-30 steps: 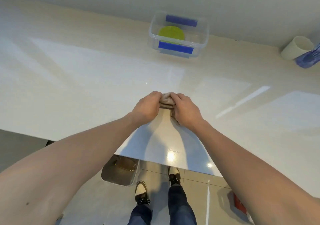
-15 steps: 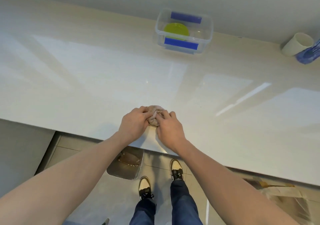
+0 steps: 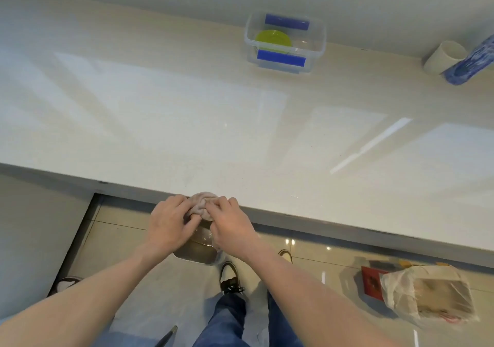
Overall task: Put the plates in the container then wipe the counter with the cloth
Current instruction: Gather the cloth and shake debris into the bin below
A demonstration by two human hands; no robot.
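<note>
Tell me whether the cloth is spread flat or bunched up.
Bunched up. The pinkish cloth sits as a crumpled wad at the pale counter's near edge, gripped between the left hand and right hand.

glossy counter (image 3: 187,122), clear plastic container (image 3: 318,53), soft cloth (image 3: 201,204)

One view only, head-worn wide-angle, looking forward and steeply down from above the table (image 3: 187,122). Table fills the upper two thirds of the frame, its near edge running diagonally from mid left to lower right; wall strip along the top. Floor (image 3: 307,250) and the wearer's legs and shoes sit in the lower third, so the camera stands just off the table's near edge. Both forearms enter from the bottom corners, close to the lens. Far items at upper right look small and bent by lens distortion. No second view to overlap.
</note>
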